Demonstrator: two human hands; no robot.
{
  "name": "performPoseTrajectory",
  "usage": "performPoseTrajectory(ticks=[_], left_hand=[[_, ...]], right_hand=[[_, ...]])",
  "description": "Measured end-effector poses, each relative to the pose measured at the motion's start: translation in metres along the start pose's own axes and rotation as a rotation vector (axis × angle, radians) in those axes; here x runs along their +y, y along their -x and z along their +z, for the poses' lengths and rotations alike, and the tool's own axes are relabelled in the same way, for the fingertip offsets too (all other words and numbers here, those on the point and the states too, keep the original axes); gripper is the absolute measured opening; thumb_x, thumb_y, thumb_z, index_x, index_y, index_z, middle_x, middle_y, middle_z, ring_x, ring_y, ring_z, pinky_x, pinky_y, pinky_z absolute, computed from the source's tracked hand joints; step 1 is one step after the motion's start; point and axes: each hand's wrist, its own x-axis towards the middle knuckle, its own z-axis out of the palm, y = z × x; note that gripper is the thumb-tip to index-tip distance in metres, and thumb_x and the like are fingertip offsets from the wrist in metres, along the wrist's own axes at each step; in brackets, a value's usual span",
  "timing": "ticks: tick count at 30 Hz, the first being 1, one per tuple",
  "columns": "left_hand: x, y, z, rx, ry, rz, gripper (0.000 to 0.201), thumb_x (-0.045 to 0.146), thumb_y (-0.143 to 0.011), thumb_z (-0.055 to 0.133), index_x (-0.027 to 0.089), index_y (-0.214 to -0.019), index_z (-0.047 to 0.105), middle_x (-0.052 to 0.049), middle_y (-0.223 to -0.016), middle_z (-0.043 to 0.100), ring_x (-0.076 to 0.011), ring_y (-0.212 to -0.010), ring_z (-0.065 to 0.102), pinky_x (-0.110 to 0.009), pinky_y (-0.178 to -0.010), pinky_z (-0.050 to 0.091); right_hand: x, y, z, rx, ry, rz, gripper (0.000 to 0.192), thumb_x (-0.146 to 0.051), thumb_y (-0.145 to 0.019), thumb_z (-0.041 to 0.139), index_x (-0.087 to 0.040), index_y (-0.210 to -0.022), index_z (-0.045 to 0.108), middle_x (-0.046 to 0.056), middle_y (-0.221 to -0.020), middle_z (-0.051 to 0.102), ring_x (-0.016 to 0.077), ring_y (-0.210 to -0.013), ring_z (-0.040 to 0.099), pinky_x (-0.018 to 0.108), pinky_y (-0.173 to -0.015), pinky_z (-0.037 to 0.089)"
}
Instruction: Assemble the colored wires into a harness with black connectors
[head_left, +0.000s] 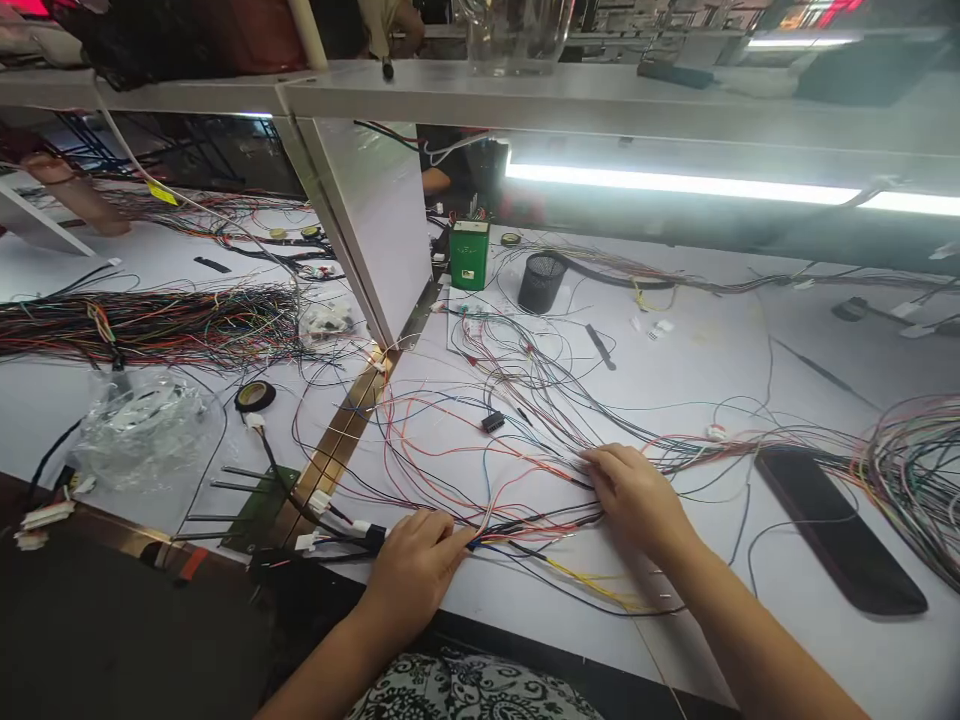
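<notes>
Near the table's front edge, my left hand (416, 560) is closed round a wire harness (499, 535), with the thumb along the wires. White connectors (319, 502) on the harness stick out to the left of that hand. Yellow wires (589, 580) fan out to its right. My right hand (634, 495) is curled over thin black and red wires further right; its thumb and gripping fingertips are partly hidden. A black connector housing (493, 422) lies on the table between and beyond both hands, among loose red and blue wires.
A black elongated pad (840, 530) lies at right beside a coil of wires (919, 470). Behind stand a green box (469, 255) and a black mesh cup (541, 282). At left are black tape (255, 396), a plastic bag (154, 430) and a metal-pinned green board (262, 505).
</notes>
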Motion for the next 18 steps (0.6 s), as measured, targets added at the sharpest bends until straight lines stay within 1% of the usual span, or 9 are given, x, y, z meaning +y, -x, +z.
performPoseTrajectory(ticks=[2, 4, 7, 9, 11, 12, 14, 16, 18], left_hand=[[-0.002, 0.001, 0.0, -0.005, 0.0, 0.018, 0.025, 0.019, -0.091, 0.051, 0.025, -0.112, 0.063, -0.004, -0.088, 0.06, -0.0187, -0.082, 0.053, -0.033, -0.072, 0.044], [-0.004, 0.001, -0.001, 0.0, 0.001, 0.028, 0.025, 0.019, -0.092, 0.05, 0.024, -0.112, 0.063, -0.004, -0.088, 0.06, -0.0186, -0.082, 0.053, -0.033, -0.072, 0.044], [-0.006, 0.0, -0.003, 0.027, 0.024, -0.007, 0.02, 0.021, -0.092, 0.05, 0.021, -0.108, 0.063, -0.005, -0.09, 0.06, -0.0188, -0.085, 0.054, -0.034, -0.075, 0.045], [-0.006, -0.001, -0.003, 0.038, 0.039, -0.037, 0.017, 0.023, -0.092, 0.051, 0.02, -0.103, 0.064, -0.005, -0.092, 0.06, -0.0193, -0.087, 0.054, -0.035, -0.077, 0.045], [-0.005, -0.002, -0.003, 0.047, 0.033, -0.048, 0.014, 0.023, -0.092, 0.052, 0.019, -0.099, 0.064, -0.005, -0.093, 0.061, -0.0199, -0.087, 0.054, -0.036, -0.077, 0.044], [-0.004, -0.003, -0.002, 0.049, 0.026, -0.046, 0.014, 0.023, -0.091, 0.052, 0.02, -0.099, 0.064, -0.005, -0.092, 0.061, -0.0201, -0.086, 0.054, -0.036, -0.076, 0.044], [-0.004, -0.002, -0.001, 0.055, 0.017, -0.039, 0.014, 0.023, -0.091, 0.053, 0.021, -0.099, 0.064, -0.005, -0.091, 0.062, -0.0202, -0.085, 0.054, -0.036, -0.075, 0.042], [-0.004, -0.001, 0.0, 0.055, 0.018, -0.04, 0.015, 0.024, -0.091, 0.053, 0.022, -0.101, 0.065, -0.004, -0.091, 0.062, -0.0204, -0.086, 0.054, -0.036, -0.076, 0.041], [-0.003, 0.001, 0.0, 0.044, 0.031, -0.058, 0.017, 0.024, -0.091, 0.053, 0.024, -0.103, 0.065, -0.004, -0.093, 0.062, -0.0203, -0.087, 0.054, -0.036, -0.077, 0.04]], right_hand=[[0.004, -0.004, -0.003, -0.091, 0.066, 0.004, 0.019, -0.017, -0.092, 0.046, -0.018, -0.099, 0.064, 0.008, -0.095, 0.064, 0.0213, -0.088, 0.056, 0.033, -0.073, 0.046], [0.009, -0.004, -0.01, -0.203, 0.126, -0.001, 0.018, -0.012, -0.089, 0.048, -0.02, -0.09, 0.064, 0.006, -0.088, 0.063, 0.0207, -0.083, 0.055, 0.031, -0.068, 0.043], [0.026, 0.01, -0.03, -0.384, 0.126, -0.071, 0.022, -0.005, -0.083, 0.049, -0.022, -0.081, 0.063, 0.003, -0.081, 0.062, 0.0185, -0.076, 0.053, 0.031, -0.067, 0.04], [0.039, 0.028, -0.044, -0.47, 0.079, -0.112, 0.026, -0.004, -0.084, 0.047, -0.024, -0.085, 0.064, 0.002, -0.084, 0.063, 0.0177, -0.078, 0.054, 0.031, -0.069, 0.04], [0.044, 0.045, -0.056, -0.499, 0.068, -0.119, 0.032, -0.003, -0.085, 0.044, -0.025, -0.092, 0.066, 0.003, -0.087, 0.063, 0.0178, -0.08, 0.056, 0.032, -0.072, 0.042], [0.042, 0.051, -0.059, -0.485, 0.087, -0.113, 0.035, -0.002, -0.084, 0.042, -0.025, -0.094, 0.066, 0.003, -0.088, 0.063, 0.0182, -0.081, 0.057, 0.033, -0.072, 0.042], [0.027, 0.053, -0.061, -0.39, 0.13, -0.123, 0.036, -0.001, -0.084, 0.041, -0.024, -0.097, 0.066, 0.005, -0.092, 0.064, 0.02, -0.083, 0.058, 0.035, -0.074, 0.043], [-0.001, 0.045, -0.057, -0.233, 0.104, -0.171, 0.033, -0.003, -0.086, 0.042, -0.022, -0.103, 0.064, 0.006, -0.099, 0.064, 0.0211, -0.087, 0.058, 0.037, -0.076, 0.044], [-0.036, 0.031, -0.044, -0.098, -0.003, -0.239, 0.031, -0.006, -0.089, 0.044, -0.02, -0.111, 0.061, 0.008, -0.104, 0.064, 0.0202, -0.091, 0.057, 0.036, -0.078, 0.045]])
